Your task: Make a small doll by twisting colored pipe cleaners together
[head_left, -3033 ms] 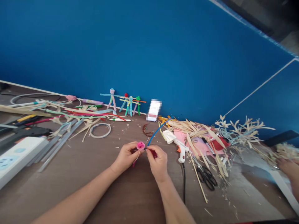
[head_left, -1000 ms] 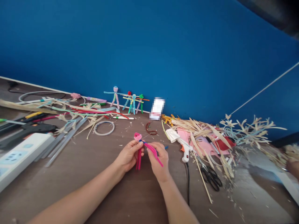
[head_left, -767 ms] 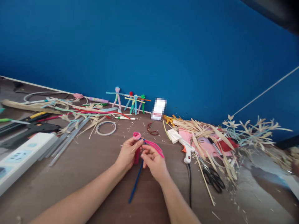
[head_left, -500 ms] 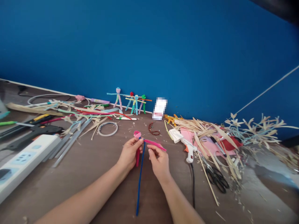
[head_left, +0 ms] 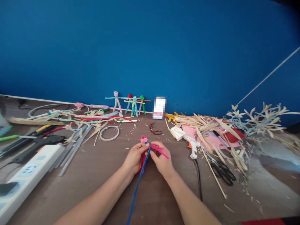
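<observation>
Moved: long blue fuzzy pipe cleaner (head_left: 138, 184), formerly pointing toward the wall, now trails down toward the wearer, with its upper end at the neck of the pink pipe-cleaner figure with coiled head (head_left: 143, 139).
Left hand (head_left: 134, 157): grip closed on the figure's body beneath the coil.
Right hand (head_left: 162, 159): fingertips pinched on the pink strands beside the blue end.
Location: both held low over the brown worktop (head_left: 93, 175); white glue gun (head_left: 191, 145) near, to the right.

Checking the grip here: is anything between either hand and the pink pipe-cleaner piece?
Nothing visible. The left hand and right hand both pinch the pink pipe-cleaner piece directly. The blue pipe cleaner meets it at the fingers and runs toward the camera between the wrists.
</observation>
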### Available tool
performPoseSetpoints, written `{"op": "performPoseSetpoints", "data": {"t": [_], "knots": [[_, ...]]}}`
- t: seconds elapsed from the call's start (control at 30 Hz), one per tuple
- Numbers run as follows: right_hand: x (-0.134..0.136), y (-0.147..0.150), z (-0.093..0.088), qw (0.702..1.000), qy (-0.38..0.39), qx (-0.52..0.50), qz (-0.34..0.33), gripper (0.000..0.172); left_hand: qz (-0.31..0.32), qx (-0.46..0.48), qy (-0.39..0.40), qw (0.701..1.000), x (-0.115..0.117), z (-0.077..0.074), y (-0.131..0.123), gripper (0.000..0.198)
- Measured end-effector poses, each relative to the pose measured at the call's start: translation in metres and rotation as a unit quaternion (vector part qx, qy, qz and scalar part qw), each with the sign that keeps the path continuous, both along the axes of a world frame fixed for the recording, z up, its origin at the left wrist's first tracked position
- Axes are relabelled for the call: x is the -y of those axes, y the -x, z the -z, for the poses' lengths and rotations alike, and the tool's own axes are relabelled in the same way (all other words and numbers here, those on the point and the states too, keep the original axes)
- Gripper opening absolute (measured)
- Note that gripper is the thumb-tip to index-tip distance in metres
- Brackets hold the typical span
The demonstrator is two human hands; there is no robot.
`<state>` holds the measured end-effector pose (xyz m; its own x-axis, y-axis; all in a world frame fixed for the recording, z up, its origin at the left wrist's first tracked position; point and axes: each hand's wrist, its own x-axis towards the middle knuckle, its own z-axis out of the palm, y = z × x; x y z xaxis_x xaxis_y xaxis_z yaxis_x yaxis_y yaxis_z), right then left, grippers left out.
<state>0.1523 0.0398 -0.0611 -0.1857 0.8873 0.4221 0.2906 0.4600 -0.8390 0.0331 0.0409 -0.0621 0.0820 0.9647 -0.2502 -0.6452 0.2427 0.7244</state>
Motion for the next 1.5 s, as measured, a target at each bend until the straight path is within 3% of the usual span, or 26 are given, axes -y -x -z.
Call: {"op": "performPoseSetpoints", "data": {"t": [0.1, 0.27, 0.63, 0.87, 1.03, 1.13, 1.2, 1.3, 1.4, 1.5], "knots": [[-0.001, -0.004, -0.004, 1.000, -0.022, 0.013, -0.018, 0.015, 0.002, -0.053, -0.003, 0.999, 0.000, 0.000, 0.001, 0.026], [-0.002, -0.007, -0.002, 1.000, 0.002, 0.012, 0.013, 0.007, 0.011, -0.089, -0.012, 0.996, -0.001, 0.004, 0.001, 0.025], [-0.004, -0.003, -0.004, 0.983, 0.141, -0.115, 0.030, 0.011, -0.012, -0.084, -0.028, 0.996, -0.001, 0.008, -0.001, 0.027], [-0.007, 0.001, 0.006, 0.916, 0.276, -0.290, 0.006, 0.015, -0.034, -0.165, -0.092, 0.981, 0.000, 0.006, -0.002, 0.020], [-0.007, -0.001, 0.000, 0.864, 0.341, -0.367, -0.053, 0.024, -0.045, -0.273, -0.173, 0.945, 0.005, 0.003, -0.002, 0.010], [-0.006, -0.002, -0.004, 0.842, 0.369, -0.382, -0.093, 0.025, -0.053, -0.266, -0.167, 0.948, 0.006, 0.003, -0.002, 0.010], [-0.005, -0.002, -0.005, 0.858, 0.352, -0.362, -0.094, 0.022, -0.044, -0.212, -0.122, 0.969, 0.005, 0.002, -0.002, 0.016], [-0.003, -0.003, -0.006, 0.910, 0.281, -0.300, -0.059, 0.014, -0.005, -0.110, -0.041, 0.993, 0.003, -0.002, 0.000, 0.023], [0.000, -0.006, -0.009, 0.966, 0.139, -0.216, -0.031, 0.018, 0.021, -0.052, 0.010, 0.998, 0.001, -0.007, 0.003, 0.024], [0.004, -0.011, -0.014, 0.992, 0.007, -0.114, -0.047, 0.028, 0.045, -0.039, 0.033, 0.998, 0.001, -0.009, 0.006, 0.023]]}}
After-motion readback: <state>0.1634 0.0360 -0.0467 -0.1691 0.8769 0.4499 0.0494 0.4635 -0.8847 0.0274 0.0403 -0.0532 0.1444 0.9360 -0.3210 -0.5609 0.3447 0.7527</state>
